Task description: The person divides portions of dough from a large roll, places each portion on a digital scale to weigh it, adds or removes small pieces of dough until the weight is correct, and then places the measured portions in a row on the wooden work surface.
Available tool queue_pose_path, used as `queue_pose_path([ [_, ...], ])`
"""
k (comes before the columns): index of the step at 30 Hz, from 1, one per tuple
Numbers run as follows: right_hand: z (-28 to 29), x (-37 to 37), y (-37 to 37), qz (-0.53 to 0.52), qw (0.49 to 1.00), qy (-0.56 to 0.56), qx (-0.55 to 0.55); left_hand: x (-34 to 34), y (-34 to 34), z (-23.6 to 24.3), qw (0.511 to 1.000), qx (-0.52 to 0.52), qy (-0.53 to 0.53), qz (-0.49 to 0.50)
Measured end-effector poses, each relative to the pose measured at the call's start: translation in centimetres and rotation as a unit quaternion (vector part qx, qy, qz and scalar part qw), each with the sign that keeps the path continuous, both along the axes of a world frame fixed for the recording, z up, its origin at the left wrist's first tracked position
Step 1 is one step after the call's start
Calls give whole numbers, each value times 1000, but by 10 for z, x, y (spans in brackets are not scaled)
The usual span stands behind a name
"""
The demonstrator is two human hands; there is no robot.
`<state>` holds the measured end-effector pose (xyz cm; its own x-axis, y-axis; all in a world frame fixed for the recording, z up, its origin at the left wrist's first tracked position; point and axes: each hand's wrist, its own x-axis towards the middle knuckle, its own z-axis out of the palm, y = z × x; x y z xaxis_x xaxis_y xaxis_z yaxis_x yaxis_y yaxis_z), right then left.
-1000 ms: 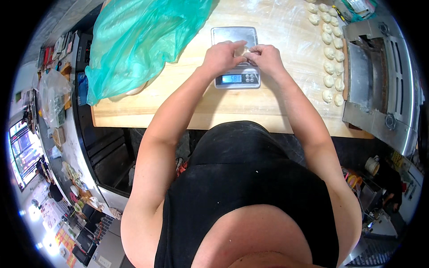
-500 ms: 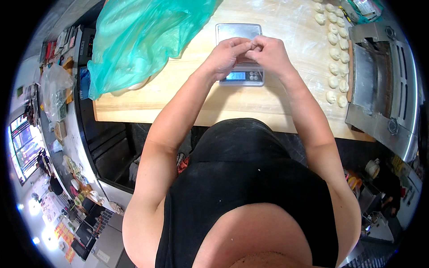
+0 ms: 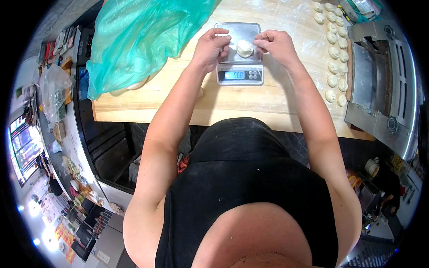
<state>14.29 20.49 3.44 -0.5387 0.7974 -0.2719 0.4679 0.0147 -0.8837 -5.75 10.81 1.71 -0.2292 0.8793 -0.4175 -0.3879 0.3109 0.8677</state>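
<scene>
A pale lump of dough (image 3: 245,48) sits on the metal plate of a digital kitchen scale (image 3: 240,76), whose small screen is lit. My left hand (image 3: 212,48) hovers at the plate's left side, thumb and index finger apart, the lower fingers curled. On the other side of the dough, my right hand (image 3: 276,45) is close to the plate's right edge, its fingers loosely spread. Neither hand touches the lump, and I see nothing held in them.
Green plastic sheeting (image 3: 134,49) covers much of the floured wooden table (image 3: 143,105) at left, with dough partly showing at its edge. Rows of small dough pieces (image 3: 333,52) line the right side. Beyond them stands a metal machine (image 3: 380,89).
My hands were together above the scale, hiding its plate. They have parted to either side, and the dough lump now shows on the plate. The screen's reading has changed.
</scene>
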Motion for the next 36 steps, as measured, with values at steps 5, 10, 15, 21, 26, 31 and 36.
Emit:
queue_pose_path([
  [5, -30, -13, -2, 12, 998, -49, 49, 15, 8, -5, 915, 14, 381, -134],
  [10, -21, -19, 2, 99, 990, -99, 26, 33, 12, -15, 814, 6, 537, -222],
  [15, -4, -1, 6, 71, 863, 328, -378, 35, 12, -22, 782, 5, 578, -233],
  [21, 10, -9, -10, -3, 983, 147, -106, 15, -5, -2, 993, -6, 62, -97],
  [26, 13, -22, -27, 63, 995, 19, 80, 27, -12, 13, 983, 21, -165, -77],
  [31, 12, -10, -15, -25, 976, 184, -115, 4, -11, 2, 968, -6, -250, -7],
  [36, -23, -13, -5, 12, 993, 29, 111, 6, -3, -5, 994, -40, -97, 14],
])
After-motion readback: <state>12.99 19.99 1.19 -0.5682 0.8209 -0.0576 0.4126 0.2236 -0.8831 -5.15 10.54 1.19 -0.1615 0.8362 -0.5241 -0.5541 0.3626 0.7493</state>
